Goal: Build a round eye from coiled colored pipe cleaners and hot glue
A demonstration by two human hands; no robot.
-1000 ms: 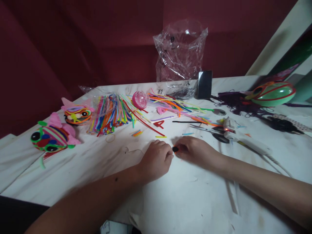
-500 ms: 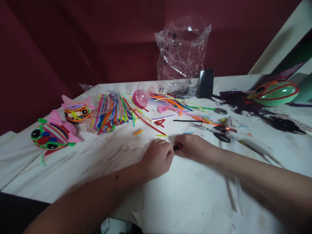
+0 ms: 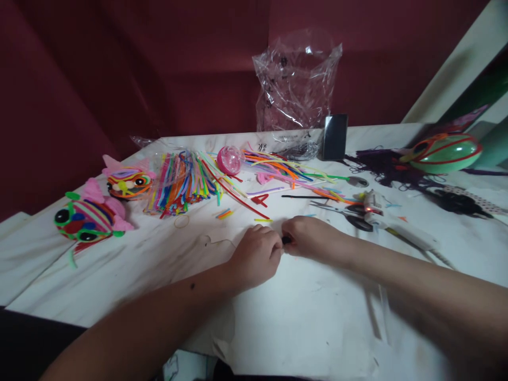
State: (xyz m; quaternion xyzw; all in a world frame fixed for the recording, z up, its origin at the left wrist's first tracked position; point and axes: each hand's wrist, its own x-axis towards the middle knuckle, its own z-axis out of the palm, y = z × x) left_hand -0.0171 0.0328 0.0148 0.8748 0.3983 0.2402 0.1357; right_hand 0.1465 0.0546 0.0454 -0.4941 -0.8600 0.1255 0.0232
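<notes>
In the middle of the white table (image 3: 301, 323), my left hand (image 3: 257, 256) and my right hand (image 3: 307, 236) almost meet. Between my right thumb and fingers is a small black piece (image 3: 286, 240), mostly covered, so its kind is unclear. My left fingers are curled closed beside it; whatever they grip is hidden. A thin thread (image 3: 220, 242) runs out to the left from under my left hand. Beyond my hands lie a yellow pipe-cleaner scrap (image 3: 263, 220), a bent red pipe cleaner (image 3: 260, 199) and a black pipe cleaner (image 3: 299, 197).
Scissors (image 3: 355, 218) and a glue gun (image 3: 375, 209) with a red light lie to the right. Bundled pipe cleaners (image 3: 182, 182) and two colourful fish figures (image 3: 89, 219) stand left. Behind are a phone (image 3: 335, 137) and a clear bag (image 3: 297, 90); a green balloon-like shape (image 3: 448, 153) rests far right.
My hands hold nearly the same place and closed pose, the right hand shifted very slightly left. The camera view has moved a little; the objects on the table look unmoved.
</notes>
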